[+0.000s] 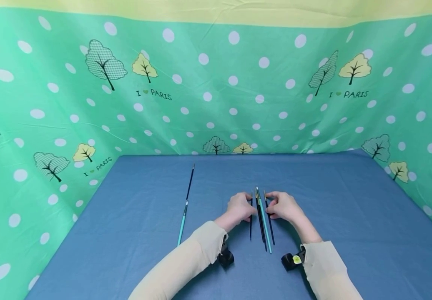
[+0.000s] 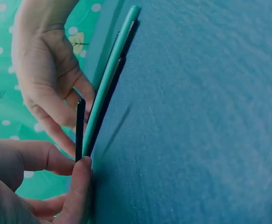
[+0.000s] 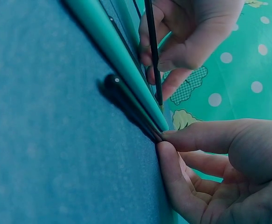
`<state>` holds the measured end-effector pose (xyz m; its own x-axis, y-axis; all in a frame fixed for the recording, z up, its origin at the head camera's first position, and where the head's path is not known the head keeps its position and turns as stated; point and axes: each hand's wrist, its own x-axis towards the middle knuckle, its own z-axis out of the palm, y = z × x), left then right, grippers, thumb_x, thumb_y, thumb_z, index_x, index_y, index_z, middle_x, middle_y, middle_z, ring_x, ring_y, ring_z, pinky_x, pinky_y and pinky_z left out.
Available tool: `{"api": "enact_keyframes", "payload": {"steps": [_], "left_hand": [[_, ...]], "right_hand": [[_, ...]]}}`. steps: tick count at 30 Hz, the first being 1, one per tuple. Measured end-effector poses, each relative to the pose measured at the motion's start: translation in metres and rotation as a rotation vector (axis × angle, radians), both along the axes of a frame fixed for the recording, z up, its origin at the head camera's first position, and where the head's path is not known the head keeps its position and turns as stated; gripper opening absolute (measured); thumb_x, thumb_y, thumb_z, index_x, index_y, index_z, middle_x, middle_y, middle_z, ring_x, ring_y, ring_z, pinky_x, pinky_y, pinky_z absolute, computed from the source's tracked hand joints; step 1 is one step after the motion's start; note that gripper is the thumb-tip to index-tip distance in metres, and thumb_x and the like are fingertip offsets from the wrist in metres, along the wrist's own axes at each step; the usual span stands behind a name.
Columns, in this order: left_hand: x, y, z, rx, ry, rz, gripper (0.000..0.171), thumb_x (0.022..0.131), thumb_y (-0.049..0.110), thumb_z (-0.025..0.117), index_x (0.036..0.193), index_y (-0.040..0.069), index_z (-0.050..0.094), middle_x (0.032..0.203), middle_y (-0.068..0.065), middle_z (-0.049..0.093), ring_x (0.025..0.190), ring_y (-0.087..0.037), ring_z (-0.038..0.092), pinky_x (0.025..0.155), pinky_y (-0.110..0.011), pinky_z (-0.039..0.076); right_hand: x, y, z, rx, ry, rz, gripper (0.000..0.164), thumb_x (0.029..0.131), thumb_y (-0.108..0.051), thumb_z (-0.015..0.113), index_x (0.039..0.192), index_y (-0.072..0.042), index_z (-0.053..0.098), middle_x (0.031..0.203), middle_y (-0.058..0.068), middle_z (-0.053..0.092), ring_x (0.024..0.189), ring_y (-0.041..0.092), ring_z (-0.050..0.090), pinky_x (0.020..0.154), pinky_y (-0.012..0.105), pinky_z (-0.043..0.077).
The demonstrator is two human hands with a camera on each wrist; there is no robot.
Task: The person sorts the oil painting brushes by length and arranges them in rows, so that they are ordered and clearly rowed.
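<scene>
Between the thumb and fingertips of my left hand (image 1: 240,207) is a slim black paintbrush (image 1: 251,225), its dark handle end (image 2: 80,123) raised off the cloth in the left wrist view. My right hand (image 1: 286,207) pinches another dark paintbrush (image 1: 270,227) near its bristle end; its rounded handle end (image 3: 115,83) points away from the fingertips. A teal paintbrush (image 1: 264,225) and a few black paintbrushes (image 1: 260,218) lie close together between the two hands, bristles toward the far side.
To the left, a dark paintbrush (image 1: 190,183) and a teal paintbrush (image 1: 182,223) lie nearly end to end on the blue tablecloth (image 1: 126,233). A green dotted curtain (image 1: 234,108) stands behind the table. Black cameras (image 1: 226,257) sit at both wrists.
</scene>
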<state>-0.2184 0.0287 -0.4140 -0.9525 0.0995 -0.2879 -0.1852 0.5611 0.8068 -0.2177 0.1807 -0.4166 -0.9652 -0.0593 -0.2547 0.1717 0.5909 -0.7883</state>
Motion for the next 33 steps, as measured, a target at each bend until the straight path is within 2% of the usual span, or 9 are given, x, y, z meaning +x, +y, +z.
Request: {"api": "enact_keyframes", "payload": {"steps": [3, 10, 16, 27, 33], "left_hand": [[-0.001, 0.000, -0.001, 0.045, -0.018, 0.017, 0.046, 0.076, 0.003, 0.068, 0.120, 0.006, 0.056, 0.101, -0.014, 0.062, 0.049, -0.017, 0.059, 0.042, -0.025, 0.051], [-0.004, -0.010, -0.005, 0.179, -0.053, 0.010, 0.043, 0.080, 0.001, 0.063, 0.122, 0.006, 0.054, 0.082, -0.008, 0.062, 0.056, -0.017, 0.060, 0.047, -0.026, 0.053], [-0.009, -0.024, -0.005, 0.266, -0.051, 0.000, 0.044, 0.081, -0.001, 0.059, 0.124, 0.004, 0.053, 0.084, -0.007, 0.062, 0.061, -0.016, 0.061, 0.050, -0.027, 0.054], [-0.017, -0.044, -0.006, 0.298, -0.045, 0.047, 0.043, 0.082, 0.000, 0.058, 0.124, 0.005, 0.053, 0.096, -0.010, 0.058, 0.067, -0.018, 0.062, 0.054, -0.030, 0.055], [-0.022, -0.054, -0.006, 0.289, -0.027, 0.066, 0.044, 0.082, -0.001, 0.058, 0.125, 0.006, 0.053, 0.094, -0.010, 0.057, 0.066, -0.017, 0.061, 0.055, -0.029, 0.055]], "right_hand": [[0.000, 0.001, 0.000, 0.001, 0.005, 0.002, 0.052, 0.077, 0.001, 0.064, 0.127, 0.001, 0.049, 0.077, 0.010, 0.057, 0.055, 0.015, 0.060, 0.053, 0.028, 0.055], [0.000, 0.001, 0.000, -0.001, -0.004, -0.002, 0.053, 0.077, 0.001, 0.064, 0.128, 0.000, 0.049, 0.078, 0.010, 0.057, 0.055, 0.014, 0.060, 0.054, 0.028, 0.055], [0.000, 0.001, 0.000, -0.013, -0.008, 0.000, 0.053, 0.077, 0.002, 0.064, 0.127, 0.000, 0.049, 0.078, 0.010, 0.056, 0.055, 0.014, 0.059, 0.053, 0.028, 0.055], [0.001, 0.002, 0.000, -0.028, -0.012, 0.012, 0.053, 0.078, 0.003, 0.064, 0.128, 0.001, 0.048, 0.079, 0.010, 0.054, 0.055, 0.015, 0.059, 0.055, 0.028, 0.055], [0.001, 0.002, 0.001, -0.017, -0.017, 0.006, 0.053, 0.078, 0.001, 0.064, 0.128, -0.001, 0.048, 0.079, 0.010, 0.055, 0.056, 0.015, 0.059, 0.055, 0.028, 0.055]]}}
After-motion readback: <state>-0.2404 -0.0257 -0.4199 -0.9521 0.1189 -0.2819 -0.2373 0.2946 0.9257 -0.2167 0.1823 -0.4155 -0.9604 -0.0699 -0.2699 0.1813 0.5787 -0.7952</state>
